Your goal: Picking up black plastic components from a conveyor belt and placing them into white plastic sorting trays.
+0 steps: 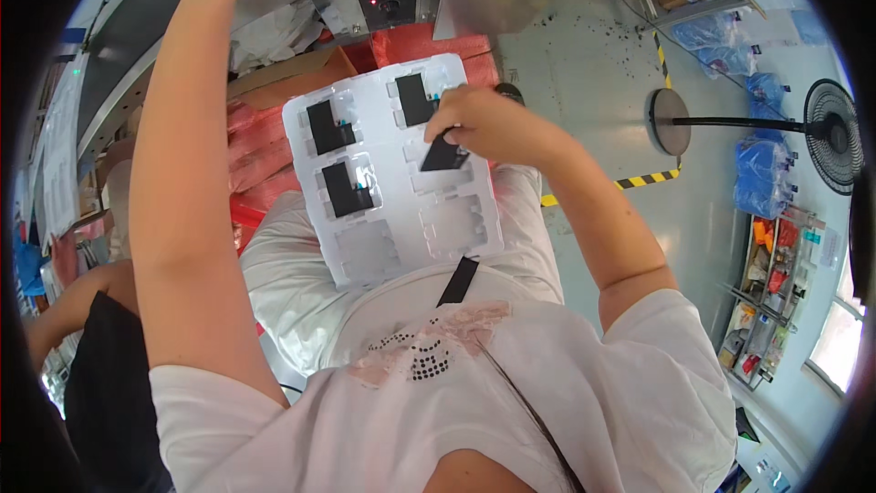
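Three black rectangular parts (330, 126) seated already in the white moulded tray (394, 224) resting flat across the lap for support, a fourth black part (444, 156) pinched in right hand (484, 123) fingertips over the next pocket, left hand raised out of frame, grip unknowable.

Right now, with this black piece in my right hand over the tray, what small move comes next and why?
Probably lower the black piece into the middle-right pocket under your right hand and press it flat. It sits tilted there, not seated, while three pockets of the white tray already hold pieces lying flat.
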